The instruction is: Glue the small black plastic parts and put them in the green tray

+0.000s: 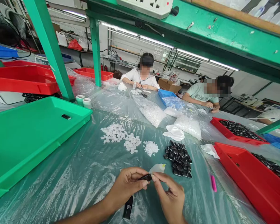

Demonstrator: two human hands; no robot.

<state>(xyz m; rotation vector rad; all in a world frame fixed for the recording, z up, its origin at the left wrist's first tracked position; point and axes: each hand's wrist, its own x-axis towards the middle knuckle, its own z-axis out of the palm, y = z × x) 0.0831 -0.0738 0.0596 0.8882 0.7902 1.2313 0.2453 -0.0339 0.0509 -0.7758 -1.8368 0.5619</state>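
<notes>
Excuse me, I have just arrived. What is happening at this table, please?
The left hand holds a small black piece, and the right hand pinches at one end. Another black piece lies nearer the camera. Beyond the hands are white piles and a black heap; one more dark piece lies in the green tray.

We were in a small-parts workshop: our plastic-covered bench (84,149) carried heaped white pieces (114,133), black pieces (178,158) and a green tray (32,130), two co-workers (133,75) worked opposite, and a power strip (149,5) sat on the green frame (212,23) overhead.
</notes>
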